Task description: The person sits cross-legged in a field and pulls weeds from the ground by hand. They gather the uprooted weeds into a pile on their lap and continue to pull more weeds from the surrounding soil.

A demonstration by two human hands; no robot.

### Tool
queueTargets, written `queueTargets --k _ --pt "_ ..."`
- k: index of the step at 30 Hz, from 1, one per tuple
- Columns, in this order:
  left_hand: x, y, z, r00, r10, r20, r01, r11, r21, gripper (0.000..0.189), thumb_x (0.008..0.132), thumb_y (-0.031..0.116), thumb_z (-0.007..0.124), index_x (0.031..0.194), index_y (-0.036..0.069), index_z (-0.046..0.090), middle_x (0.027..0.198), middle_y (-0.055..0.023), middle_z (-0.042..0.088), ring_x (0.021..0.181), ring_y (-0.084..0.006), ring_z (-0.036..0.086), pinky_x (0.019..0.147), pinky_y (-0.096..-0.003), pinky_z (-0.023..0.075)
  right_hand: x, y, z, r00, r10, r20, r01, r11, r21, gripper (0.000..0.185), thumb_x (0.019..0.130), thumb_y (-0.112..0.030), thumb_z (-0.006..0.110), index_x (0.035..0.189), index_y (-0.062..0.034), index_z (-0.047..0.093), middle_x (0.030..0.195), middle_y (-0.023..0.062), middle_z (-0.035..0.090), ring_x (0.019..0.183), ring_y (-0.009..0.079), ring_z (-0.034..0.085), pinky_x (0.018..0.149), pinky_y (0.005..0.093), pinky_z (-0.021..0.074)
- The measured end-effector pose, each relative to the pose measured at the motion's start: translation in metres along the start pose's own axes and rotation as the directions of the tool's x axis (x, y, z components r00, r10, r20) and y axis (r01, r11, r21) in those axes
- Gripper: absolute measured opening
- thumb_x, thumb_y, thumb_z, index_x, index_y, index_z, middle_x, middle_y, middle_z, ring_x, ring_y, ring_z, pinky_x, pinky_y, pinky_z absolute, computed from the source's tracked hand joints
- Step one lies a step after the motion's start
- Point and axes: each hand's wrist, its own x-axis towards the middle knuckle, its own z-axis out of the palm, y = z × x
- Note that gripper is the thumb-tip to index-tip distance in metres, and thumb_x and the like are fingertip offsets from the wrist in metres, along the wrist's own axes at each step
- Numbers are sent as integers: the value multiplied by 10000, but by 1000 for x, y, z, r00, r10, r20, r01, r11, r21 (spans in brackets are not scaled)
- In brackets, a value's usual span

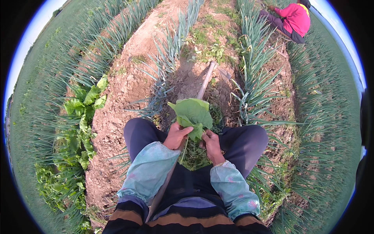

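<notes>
Between my knees, my left hand point(176, 136) grips broad green leaves point(192, 112) by their lower left edge, the thumb lying on top. My right hand point(211, 144) pinches the leaves at their lower right, near a stem. A thin green stalk hangs down between the two hands. Beneath them lies a heap of pulled green weeds point(194, 156). A long wooden-handled hoe point(206, 80) rests on the soil, its head on the ground ahead; the handle passes under the leaves and my left forearm towards my body.
Rows of onion plants point(255, 67) run along both sides, with a sparser row point(172, 49) ahead on the left. Leafy green plants point(83, 117) grow at the left beside a bare soil strip point(117, 87). A person in a pink top point(295, 19) sits among the rows at the upper right.
</notes>
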Motion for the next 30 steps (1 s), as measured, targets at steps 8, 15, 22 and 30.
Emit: queueTargets --k 8,15,22,30 --pt "1 2 -33 975 41 219 46 925 -377 217 1009 75 640 1221 48 604 1051 -67 678 815 -133 624 687 -280 527 -13 -34 6 973 -12 229 -139 762 632 237 1077 -298 531 1135 -76 590 849 -7 581 559 83 384 517 238 331" --pt "9 -5 -51 925 -40 -377 -104 930 -353 148 1033 180 634 1115 57 623 901 -61 675 719 -143 617 597 -285 512 -8 -22 -10 933 -119 339 -129 769 626 208 1044 -281 614 1021 -75 609 954 45 596 582 86 403 538 242 344" --pt "-17 -8 16 951 -102 -292 82 994 -77 222 1018 269 670 1126 76 652 947 -38 711 827 -143 679 676 -292 538 -6 -10 -9 985 10 173 -88 888 452 164 1012 -241 679 1044 -84 648 954 18 643 564 64 429 499 231 332" --pt "-38 -48 33 945 20 -327 24 991 128 157 973 162 701 1084 53 684 908 -3 691 729 -102 614 652 -273 473 -11 -6 0 980 105 169 -158 928 339 166 996 -242 696 1016 -103 607 810 -20 582 570 52 427 488 227 303"
